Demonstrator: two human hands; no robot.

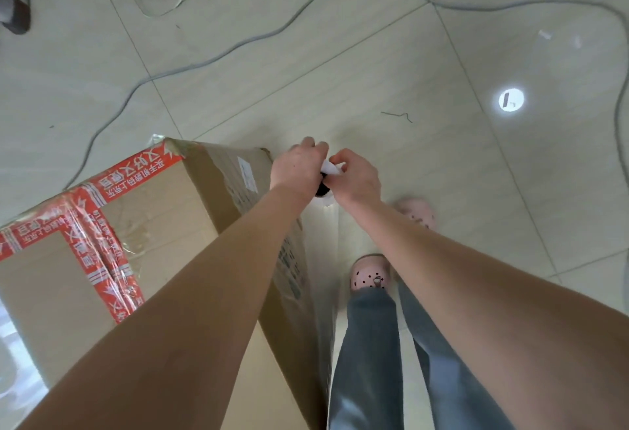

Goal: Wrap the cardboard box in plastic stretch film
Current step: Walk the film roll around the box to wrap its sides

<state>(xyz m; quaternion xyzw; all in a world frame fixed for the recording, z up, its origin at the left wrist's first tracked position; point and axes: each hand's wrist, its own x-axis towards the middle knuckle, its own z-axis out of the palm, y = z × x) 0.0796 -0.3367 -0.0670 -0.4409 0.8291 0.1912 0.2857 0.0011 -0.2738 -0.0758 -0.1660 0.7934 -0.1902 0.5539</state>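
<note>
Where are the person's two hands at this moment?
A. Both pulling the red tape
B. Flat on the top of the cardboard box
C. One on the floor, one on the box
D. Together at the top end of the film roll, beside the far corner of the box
D: the left hand and right hand meet on the film roll, right next to the cardboard box.

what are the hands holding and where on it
Both hands, left hand and right hand, grip the top end of the upright stretch film roll beside the cardboard box; the exact finger placement is hidden.
</note>
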